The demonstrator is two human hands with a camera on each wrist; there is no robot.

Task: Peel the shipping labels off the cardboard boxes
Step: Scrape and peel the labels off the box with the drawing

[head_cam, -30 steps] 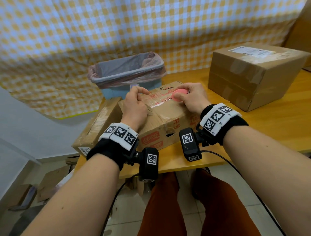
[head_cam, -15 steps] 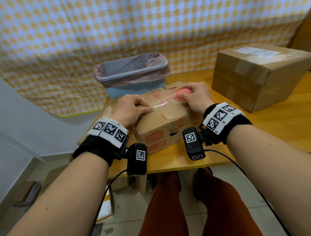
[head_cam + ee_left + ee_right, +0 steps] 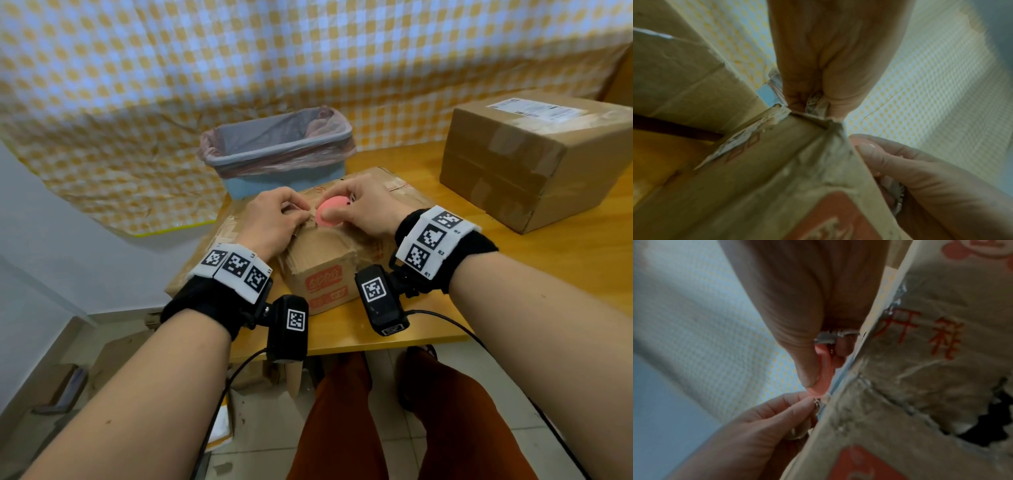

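Observation:
A worn small cardboard box (image 3: 322, 274) with red print sits at the table's front edge. My left hand (image 3: 301, 214) pinches a torn scrap of label (image 3: 815, 102) at the box's top edge. Right beside it, my right hand (image 3: 346, 202) grips a pink round tool (image 3: 325, 207) pressed on the box top, with crumpled label pieces (image 3: 834, 335) tucked in the same hand. In the right wrist view the pink tool (image 3: 824, 369) meets the left fingertips (image 3: 805, 402). A big box (image 3: 527, 164) at the right carries a white shipping label (image 3: 537, 109).
A blue bin (image 3: 277, 154) with a pink liner stands just behind the small box. A flat cardboard box (image 3: 205, 250) lies left of the small box at the table's corner. The wooden table (image 3: 565, 267) lies bare between the boxes. A checked cloth hangs behind.
My left hand has moved from the box's left top edge toward the middle and now pinches beside the pink tool. The right hand has stayed on the tool.

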